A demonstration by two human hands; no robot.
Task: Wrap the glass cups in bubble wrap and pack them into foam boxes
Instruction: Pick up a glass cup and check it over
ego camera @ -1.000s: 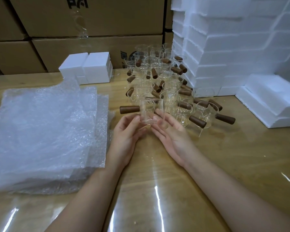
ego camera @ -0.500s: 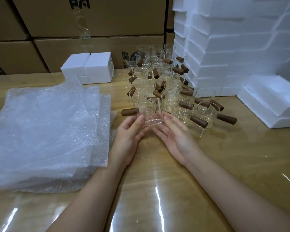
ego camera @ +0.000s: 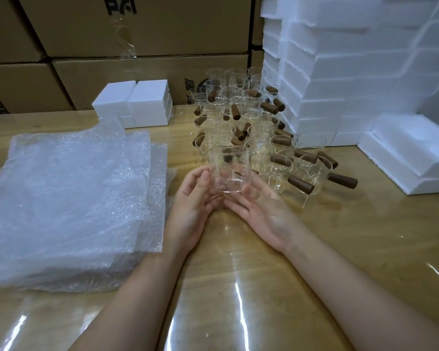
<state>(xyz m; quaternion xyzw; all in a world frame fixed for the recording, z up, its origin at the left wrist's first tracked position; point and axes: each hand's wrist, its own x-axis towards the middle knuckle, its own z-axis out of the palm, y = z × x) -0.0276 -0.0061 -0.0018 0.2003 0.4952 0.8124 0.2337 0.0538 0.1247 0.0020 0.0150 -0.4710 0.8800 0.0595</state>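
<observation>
A clear glass cup (ego camera: 230, 171) is held upright just above the table between both my hands. Its brown wooden handle points away from me and shows through the glass. My left hand (ego camera: 195, 201) touches its left side with fingertips, and my right hand (ego camera: 261, 209) supports its right side and base, palm up. Behind it stands a cluster of several more glass cups with wooden handles (ego camera: 249, 122). A thick stack of bubble wrap sheets (ego camera: 69, 198) lies to the left. An open foam box (ego camera: 408, 158) sits at the right.
A tall stack of white foam boxes (ego camera: 352, 59) rises at the back right. Two closed foam boxes (ego camera: 137, 103) sit at the back centre-left. Brown cardboard cartons (ego camera: 137, 34) line the back wall. The glossy wooden table (ego camera: 238, 287) stretches toward me.
The cup has been turned in my hands: its wooden handle pointed left before and now points away. Both hands stayed in nearly the same place.
</observation>
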